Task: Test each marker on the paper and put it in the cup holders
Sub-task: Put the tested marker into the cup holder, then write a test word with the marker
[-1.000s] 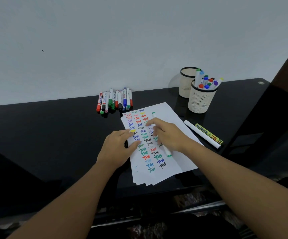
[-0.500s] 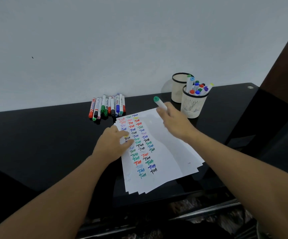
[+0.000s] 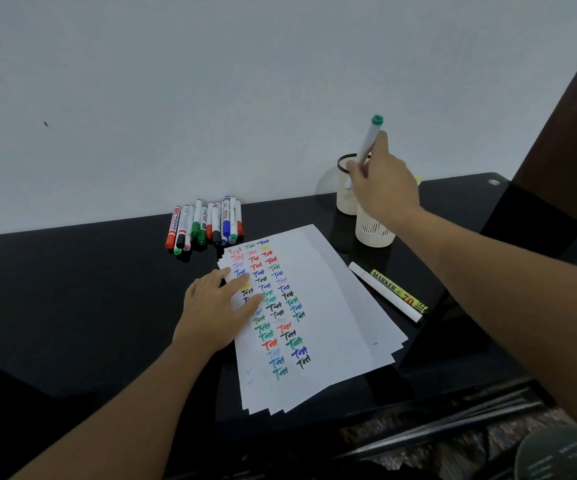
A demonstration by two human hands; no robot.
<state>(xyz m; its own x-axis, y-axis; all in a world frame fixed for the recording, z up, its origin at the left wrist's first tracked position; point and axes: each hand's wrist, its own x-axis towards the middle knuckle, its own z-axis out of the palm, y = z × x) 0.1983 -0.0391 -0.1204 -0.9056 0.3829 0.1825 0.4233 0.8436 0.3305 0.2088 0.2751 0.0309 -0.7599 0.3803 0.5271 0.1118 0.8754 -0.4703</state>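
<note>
My right hand [image 3: 382,183] grips a white marker with a green cap [image 3: 368,142], held upright above the nearer white cup holder [image 3: 373,233]; the hand hides that cup's rim and contents. A second white cup holder with a black rim [image 3: 344,199] stands just behind it. My left hand [image 3: 216,310] rests flat with straight fingers on the left side of the stacked white paper [image 3: 328,306], which carries columns of the word "Test" in many colours. Several capped markers [image 3: 205,223] lie in a row by the wall.
A white marker [image 3: 384,294] and a yellow-green labelled marker [image 3: 399,292] lie side by side right of the paper. The black glossy table [image 3: 72,289] meets a pale wall behind. A dark wooden panel [image 3: 564,133] rises at the right.
My right hand lifted the green-capped marker off the paper and carried it up and right, from above the sheet to over the nearer cup holder. My left hand stayed on the paper.
</note>
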